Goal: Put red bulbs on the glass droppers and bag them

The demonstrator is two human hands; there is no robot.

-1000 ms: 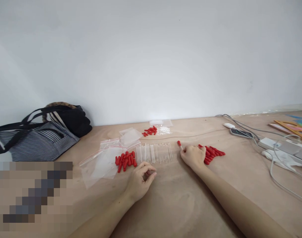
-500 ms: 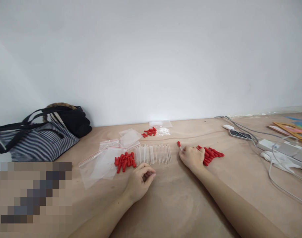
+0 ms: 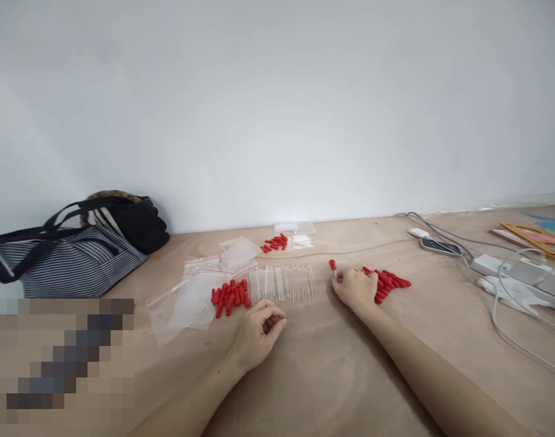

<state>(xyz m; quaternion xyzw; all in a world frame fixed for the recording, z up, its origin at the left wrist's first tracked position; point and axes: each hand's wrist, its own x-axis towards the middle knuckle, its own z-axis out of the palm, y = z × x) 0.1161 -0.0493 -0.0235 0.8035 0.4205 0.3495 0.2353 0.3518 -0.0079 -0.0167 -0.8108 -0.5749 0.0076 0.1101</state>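
Bare fingers, bare forearms; small spot near left wrist

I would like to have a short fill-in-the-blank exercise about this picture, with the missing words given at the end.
1. The right hand holds a dropper, and the colour of its bulb is ____.
2. In the picture, the dropper is to the ____ of the row of clear tubes.
3. The bag is patterned with dark and light ____.

Missing words: red; right; stripes.
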